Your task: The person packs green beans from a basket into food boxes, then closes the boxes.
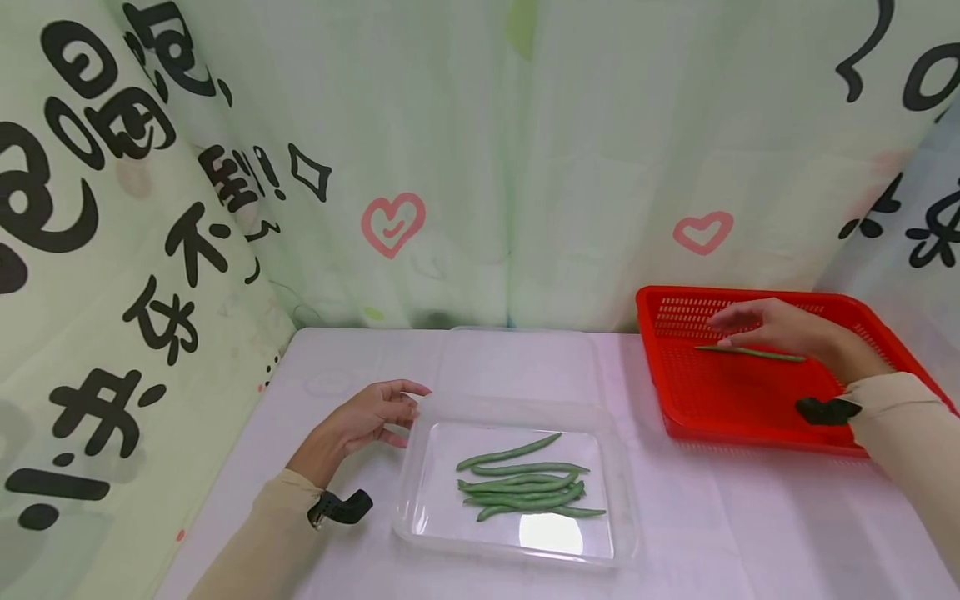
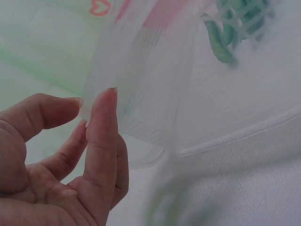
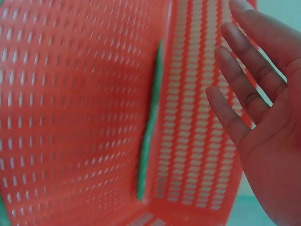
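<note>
My left hand (image 1: 378, 414) is at the upper left corner of a clear plastic tray (image 1: 513, 560), its fingers and thumb pinching the rim. In the left wrist view, the tray's edge (image 2: 96, 70) shows between the thumb and fingers. Several green beans (image 1: 525, 492) lie roughly side by side on the tray's floor. My right hand (image 1: 787, 329) hovers over a red plastic basket (image 1: 675, 412) with its fingers extended and holding nothing. Below it, a single green bean (image 3: 150, 117) lies on the basket's floor, close along a slotted side wall.
The tray and basket stand on a table with a pale cloth (image 1: 697, 517), a gap of cloth between them. Behind and to the left hang light curtains (image 1: 577, 167) with black lettering and pink hearts. Each wrist wears a black strap device (image 1: 345, 507).
</note>
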